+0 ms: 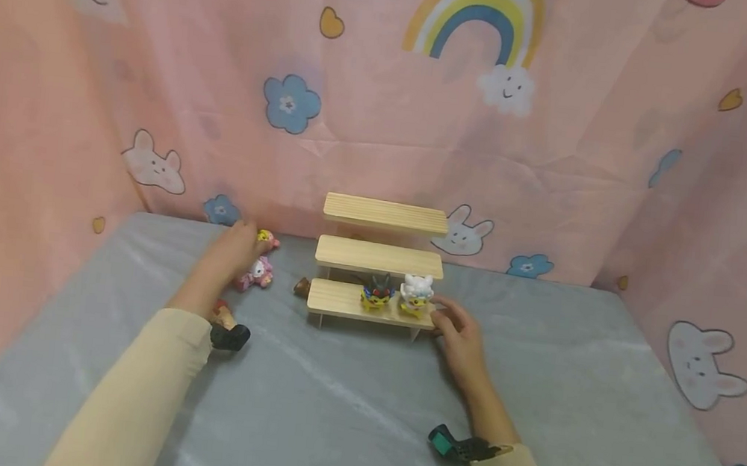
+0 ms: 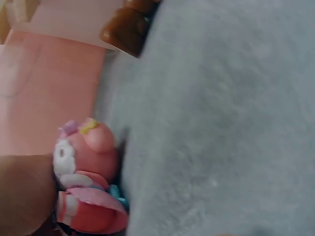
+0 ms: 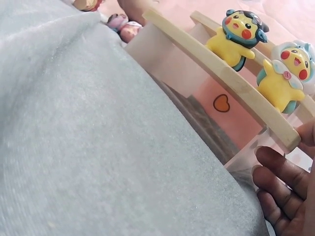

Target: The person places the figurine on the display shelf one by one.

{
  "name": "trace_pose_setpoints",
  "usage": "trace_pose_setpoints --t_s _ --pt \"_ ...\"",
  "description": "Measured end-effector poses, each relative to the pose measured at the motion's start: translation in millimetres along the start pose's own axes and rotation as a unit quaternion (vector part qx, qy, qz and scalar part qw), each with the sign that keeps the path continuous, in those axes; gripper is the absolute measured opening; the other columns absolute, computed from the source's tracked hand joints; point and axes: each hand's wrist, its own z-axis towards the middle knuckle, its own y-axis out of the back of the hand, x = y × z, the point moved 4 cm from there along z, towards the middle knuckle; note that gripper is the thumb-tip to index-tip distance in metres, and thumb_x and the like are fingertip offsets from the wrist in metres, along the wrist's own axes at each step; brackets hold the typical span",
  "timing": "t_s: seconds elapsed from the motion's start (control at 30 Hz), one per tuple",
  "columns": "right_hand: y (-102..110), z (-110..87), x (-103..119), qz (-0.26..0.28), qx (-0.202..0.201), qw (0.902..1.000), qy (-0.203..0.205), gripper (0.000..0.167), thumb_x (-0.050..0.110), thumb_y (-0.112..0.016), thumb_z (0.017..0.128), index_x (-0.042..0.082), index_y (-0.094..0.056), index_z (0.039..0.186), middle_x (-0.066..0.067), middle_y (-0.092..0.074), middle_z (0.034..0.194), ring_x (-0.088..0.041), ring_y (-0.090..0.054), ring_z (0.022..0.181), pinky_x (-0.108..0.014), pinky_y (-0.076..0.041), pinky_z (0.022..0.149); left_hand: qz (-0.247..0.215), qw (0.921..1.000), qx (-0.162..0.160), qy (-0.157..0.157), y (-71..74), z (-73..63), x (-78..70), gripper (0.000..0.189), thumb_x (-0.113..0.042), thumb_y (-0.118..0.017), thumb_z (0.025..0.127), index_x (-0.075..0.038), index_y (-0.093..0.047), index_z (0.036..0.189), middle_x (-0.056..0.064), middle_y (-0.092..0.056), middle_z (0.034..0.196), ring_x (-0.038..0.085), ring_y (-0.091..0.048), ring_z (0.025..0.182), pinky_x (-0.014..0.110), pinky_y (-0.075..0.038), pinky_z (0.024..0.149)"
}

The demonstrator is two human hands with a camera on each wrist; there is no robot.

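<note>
At the back left of the cloth, my left hand (image 1: pixel 234 251) is at a small pink-and-yellow figurine (image 1: pixel 269 238), its fingertips hidden; I cannot tell whether it grips it. A purple-pink figurine (image 1: pixel 258 273) lies just below that hand. In the left wrist view, a pink-hooded figurine (image 2: pixel 96 162) is beside the hand (image 2: pixel 24 191). My right hand (image 1: pixel 461 339) holds the right end of the bottom step of a wooden three-tier display stand (image 1: pixel 340 297), thumb at its edge and other fingers lower. On that step stand a dark-hooded yellow figurine (image 1: pixel 377 293) and a white-hooded yellow figurine (image 1: pixel 416 296).
A brown figurine (image 1: pixel 302 287) is by the stand's left end. A reddish-tan figurine (image 1: pixel 224 315) is partly hidden by my left wrist. Grey cloth (image 1: pixel 329 409) covers the table, and a pink printed curtain (image 1: pixel 369 142) hangs behind and at both sides.
</note>
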Motion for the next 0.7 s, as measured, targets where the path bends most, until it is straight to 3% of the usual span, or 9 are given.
trace_pose_setpoints --t_s 0.2,0.3,0.4,0.53,0.6,0.7 --pt "-0.7 0.2 1.2 -0.004 -0.005 1.0000 0.001 0.029 0.013 -0.054 0.101 0.004 -0.065 0.127 -0.020 -0.069 0.107 -0.005 -0.060 0.080 -0.023 -0.052 0.075 -0.028 0.9994 0.007 -0.021 -2.5 0.0 -1.3 0.052 -0.027 -0.056 0.104 0.001 -0.041 0.145 0.028 -0.053 0.142 0.045 -0.053 0.129 0.059 -0.042 0.109" --pt "-3.6 0.3 3.6 0.001 -0.003 1.0000 0.004 0.028 0.011 -0.056 0.101 0.004 -0.066 0.126 -0.021 -0.070 0.106 -0.005 -0.060 0.078 -0.023 -0.052 0.074 -0.045 0.9981 -0.024 -0.033 -3.1 1.4 3.5 0.057 -0.025 -0.058 0.102 0.000 -0.038 0.149 0.028 -0.049 0.146 0.047 -0.046 0.137 0.060 -0.037 0.114" --pt "-6.8 0.9 5.7 0.012 0.002 0.9999 0.009 0.028 0.010 -0.057 0.100 0.003 -0.067 0.125 -0.023 -0.070 0.106 -0.005 -0.060 0.078 -0.023 -0.052 0.074 -0.083 0.9929 -0.079 -0.034 1.8 -0.4 6.6 0.064 -0.024 -0.060 0.098 0.001 -0.034 0.150 0.029 -0.047 0.144 0.047 -0.045 0.136 0.061 -0.038 0.113" --pt "-6.0 1.2 4.5 0.012 -0.001 0.9999 0.007 0.028 0.011 -0.055 0.101 0.004 -0.067 0.126 -0.023 -0.069 0.106 -0.005 -0.060 0.079 -0.023 -0.051 0.075 -0.159 0.9765 -0.144 -0.024 15.8 -9.2 -5.2 0.057 -0.025 -0.060 0.093 0.000 -0.038 0.139 0.024 -0.055 0.117 0.038 -0.056 0.106 0.052 -0.050 0.088" --pt "-3.5 0.9 3.2 0.007 -0.002 1.0000 0.006 0.028 0.012 -0.055 0.101 0.004 -0.066 0.126 -0.021 -0.069 0.106 -0.005 -0.060 0.079 -0.023 -0.052 0.075 -0.207 0.9652 -0.159 -0.022 21.7 -15.4 -15.8 0.051 -0.026 -0.060 0.093 -0.002 -0.039 0.133 0.018 -0.054 0.106 0.030 -0.054 0.090 0.041 -0.048 0.074" --pt "1.0 0.5 0.8 0.008 -0.003 0.9999 0.007 0.028 0.011 -0.055 0.101 0.003 -0.066 0.126 -0.016 -0.069 0.103 -0.005 -0.060 0.079 -0.023 -0.052 0.075 -0.311 0.9377 -0.153 -0.027 24.5 -25.6 -31.9 0.048 -0.022 -0.059 0.096 -0.005 -0.035 0.134 0.012 -0.052 0.106 0.020 -0.054 0.082 0.027 -0.047 0.066"
